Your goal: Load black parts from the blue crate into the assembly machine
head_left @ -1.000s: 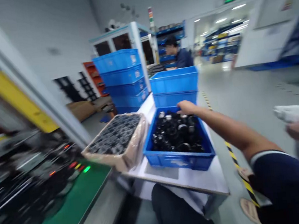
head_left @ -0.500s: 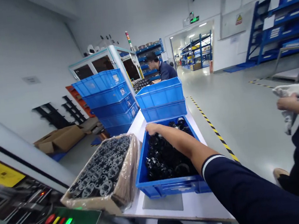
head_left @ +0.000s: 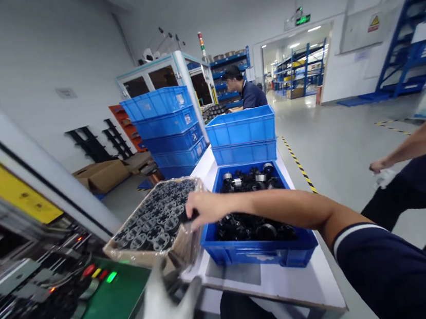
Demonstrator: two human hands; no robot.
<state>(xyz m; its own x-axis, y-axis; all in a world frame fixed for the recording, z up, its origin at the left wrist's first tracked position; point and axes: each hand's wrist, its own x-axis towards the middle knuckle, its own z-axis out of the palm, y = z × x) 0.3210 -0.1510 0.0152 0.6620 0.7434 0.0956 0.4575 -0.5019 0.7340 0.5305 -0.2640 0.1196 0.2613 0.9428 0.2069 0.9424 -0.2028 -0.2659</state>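
Observation:
My right hand (head_left: 208, 207), bare, is over the right edge of a plastic-lined carton (head_left: 183, 246). Its fingers are curled on a small black part (head_left: 189, 216), mostly hidden by them. Rows of grey-black ring-shaped parts (head_left: 156, 234) fill the carton. My left hand (head_left: 164, 310), in a white glove, is low in front of the carton and smeared by motion. Between its thumb and fingers shows a dark part (head_left: 175, 283), too blurred to name. Under my right forearm stands a blue crate (head_left: 259, 252) of loose black parts (head_left: 240, 226), some with silver metal rings.
Two stacked blue crates (head_left: 243, 135) stand behind the full one, a taller crate stack (head_left: 169, 134) to their left. A machine with a green panel (head_left: 94, 303) and lit buttons is at left. One person (head_left: 251, 92) works behind; another person's hand (head_left: 380, 166) is at right.
My right hand has moved from the blue crate's far left corner to the carton's edge. My gloved left hand has come into view. The view has shifted left, and the person at right has moved.

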